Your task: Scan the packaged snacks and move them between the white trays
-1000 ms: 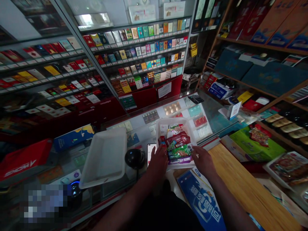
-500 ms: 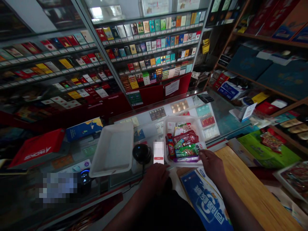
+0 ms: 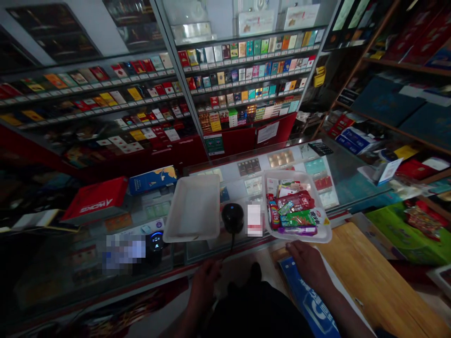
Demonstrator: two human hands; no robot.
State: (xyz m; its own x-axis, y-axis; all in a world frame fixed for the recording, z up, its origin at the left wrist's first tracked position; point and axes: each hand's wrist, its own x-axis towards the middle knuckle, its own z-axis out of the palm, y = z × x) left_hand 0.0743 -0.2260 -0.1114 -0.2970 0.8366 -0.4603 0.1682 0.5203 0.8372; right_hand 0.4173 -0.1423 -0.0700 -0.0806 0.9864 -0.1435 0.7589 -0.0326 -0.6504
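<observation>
Right hand (image 3: 310,265) open and empty, fingertips at the near rim of a white plastic tray (image 3: 287,172) of packaged snacks (image 3: 294,217), left hand (image 3: 206,286) below the glass counter (image 3: 338,164) edge, too dim to tell its state

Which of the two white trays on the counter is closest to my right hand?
The white tray holding snack packets, right by your right hand. The other white tray sits farther left, past the round black device, with no packets.

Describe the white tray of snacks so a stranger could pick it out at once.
Find the glass counter below the shelves of cigarette packs. Two white trays sit near its front edge. Yours is the right-hand white tray, closest to the person's right hand and piled with bright snack packets, while its neighbour holds none.
</observation>
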